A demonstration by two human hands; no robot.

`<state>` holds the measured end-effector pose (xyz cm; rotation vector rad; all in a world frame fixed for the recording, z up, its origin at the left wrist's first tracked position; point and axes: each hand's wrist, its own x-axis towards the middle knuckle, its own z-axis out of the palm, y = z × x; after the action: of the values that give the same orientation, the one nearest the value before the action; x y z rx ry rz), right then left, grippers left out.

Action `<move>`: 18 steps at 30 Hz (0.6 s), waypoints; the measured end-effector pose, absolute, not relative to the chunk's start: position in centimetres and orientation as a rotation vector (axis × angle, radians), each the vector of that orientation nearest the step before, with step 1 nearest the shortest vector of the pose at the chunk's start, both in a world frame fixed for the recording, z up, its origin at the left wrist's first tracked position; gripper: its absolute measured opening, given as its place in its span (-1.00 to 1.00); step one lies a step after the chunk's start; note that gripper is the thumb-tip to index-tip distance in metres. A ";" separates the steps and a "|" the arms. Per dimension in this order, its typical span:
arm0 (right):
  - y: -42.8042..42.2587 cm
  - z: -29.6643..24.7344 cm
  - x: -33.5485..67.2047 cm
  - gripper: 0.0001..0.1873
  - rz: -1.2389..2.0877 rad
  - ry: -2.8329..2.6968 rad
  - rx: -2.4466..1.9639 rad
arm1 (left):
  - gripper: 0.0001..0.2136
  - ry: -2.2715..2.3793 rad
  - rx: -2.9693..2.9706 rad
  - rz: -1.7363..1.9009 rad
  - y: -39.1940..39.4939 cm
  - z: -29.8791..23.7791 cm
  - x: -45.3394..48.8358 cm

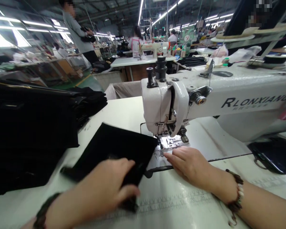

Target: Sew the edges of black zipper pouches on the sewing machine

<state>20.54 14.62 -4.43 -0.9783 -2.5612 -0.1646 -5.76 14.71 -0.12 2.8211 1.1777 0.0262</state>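
Note:
My left hand (109, 184), blurred by motion, grips a black fabric piece (114, 140) on the table, thumb and fingers round its near part; the fingertips are partly hidden. The piece's right corner reaches the needle area of a white sewing machine (165, 105). On the machine bed, just in front of the presser foot (160, 143), my right hand (188, 163) rests with its fingers stretched forward. It holds nothing that I can see and is apart from the fabric.
A big stack of black pieces (30, 127) lies at the left. To the right is a dark phone-like object (276, 154). A ruler scale (166, 205) runs along the table's near side. Beyond are a second sewing machine (154, 48) and a standing person (77, 31).

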 end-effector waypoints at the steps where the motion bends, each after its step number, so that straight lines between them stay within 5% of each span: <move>1: 14.6 -4.4 20.7 -0.69 -0.164 -2.576 -0.945 | -0.55 1.071 2.860 0.109 12.4 -0.8 -5.0; 4: 14.4 -4.1 20.8 -0.69 -0.160 -2.629 -0.908 | -0.67 0.886 2.914 0.216 7.9 -2.4 -1.9; 12: 14.0 -3.5 21.2 -0.71 -0.067 -2.718 -0.984 | -0.54 0.806 2.819 -0.024 7.8 -1.3 0.3; 18: 13.9 -3.0 21.7 -0.71 0.041 -2.837 -0.828 | -0.69 0.786 2.750 0.283 7.3 -1.0 -0.8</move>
<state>21.73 13.92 -2.96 -0.8280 -2.8367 0.0411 -0.82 7.34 -1.03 2.7499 0.7864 0.2829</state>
